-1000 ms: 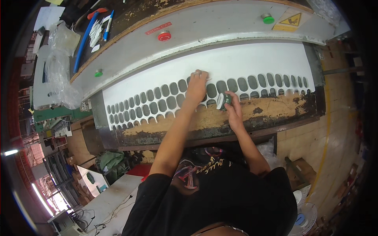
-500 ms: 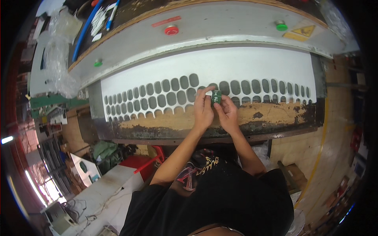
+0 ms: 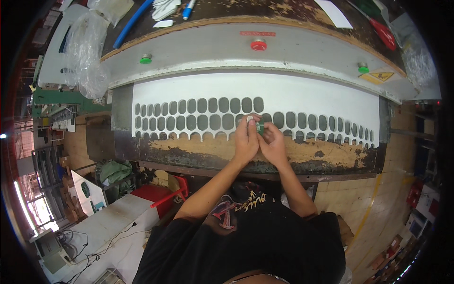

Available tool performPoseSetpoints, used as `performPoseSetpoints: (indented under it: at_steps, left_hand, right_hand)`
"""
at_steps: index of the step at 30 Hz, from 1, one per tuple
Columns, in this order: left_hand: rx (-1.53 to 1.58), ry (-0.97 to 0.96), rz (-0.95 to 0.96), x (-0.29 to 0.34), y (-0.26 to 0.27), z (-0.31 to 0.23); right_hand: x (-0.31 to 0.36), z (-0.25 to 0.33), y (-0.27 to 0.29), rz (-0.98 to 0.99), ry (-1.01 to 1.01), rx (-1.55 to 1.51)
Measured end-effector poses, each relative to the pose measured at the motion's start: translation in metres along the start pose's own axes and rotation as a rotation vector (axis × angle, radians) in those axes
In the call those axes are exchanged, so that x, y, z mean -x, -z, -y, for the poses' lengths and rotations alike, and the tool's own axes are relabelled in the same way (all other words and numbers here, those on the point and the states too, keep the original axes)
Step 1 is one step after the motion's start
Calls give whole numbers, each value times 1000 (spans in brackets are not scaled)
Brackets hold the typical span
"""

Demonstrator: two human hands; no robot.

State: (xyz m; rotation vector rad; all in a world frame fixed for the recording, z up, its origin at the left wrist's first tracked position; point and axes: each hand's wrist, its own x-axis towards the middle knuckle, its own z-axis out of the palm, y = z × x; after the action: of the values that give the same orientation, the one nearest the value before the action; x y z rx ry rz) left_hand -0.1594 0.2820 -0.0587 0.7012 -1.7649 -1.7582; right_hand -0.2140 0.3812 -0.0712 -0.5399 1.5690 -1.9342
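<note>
Between my two hands is a small green-and-white packet (image 3: 260, 126), mostly covered by fingers, so its exact kind does not show. My left hand (image 3: 246, 142) closes on its left side, with a whitish bit showing by the thumb tip. From the right, my right hand (image 3: 273, 145) grips the same packet with bent fingers. Both hands hover over the front edge of a white sheet (image 3: 198, 85), which has rows of rounded-oval cut-outs. The sheet lies on a dark, worn cutting bed with a bare tan strip (image 3: 194, 147) along its front.
Behind the sheet runs a grey machine beam with a red button (image 3: 258, 45) and green buttons (image 3: 145, 59). On the shelf above lie a blue tube (image 3: 132, 24), white gloves (image 3: 165, 9), a marker (image 3: 188, 9) and red-handled scissors (image 3: 382, 34). A red stool (image 3: 170, 194) stands below left.
The view has shifted, bringing more of the back shelf into sight. My hands have drawn closer together around the packet, and less of its green side shows.
</note>
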Motion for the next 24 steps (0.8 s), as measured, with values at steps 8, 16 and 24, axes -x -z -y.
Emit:
performPoseSetpoints:
  at_steps: [8,16,24]
  left_hand:
    - [204,-23,97,-15,65,-30]
    - [299,12,-39,-38,143,-27]
    - [676,303,-33,-71,206,-38]
  right_hand:
    - [9,9,-85,-331,209,210]
    - [-15,5,-151,-88,35,331]
    - [-21,-1,-235,-274,106,53]
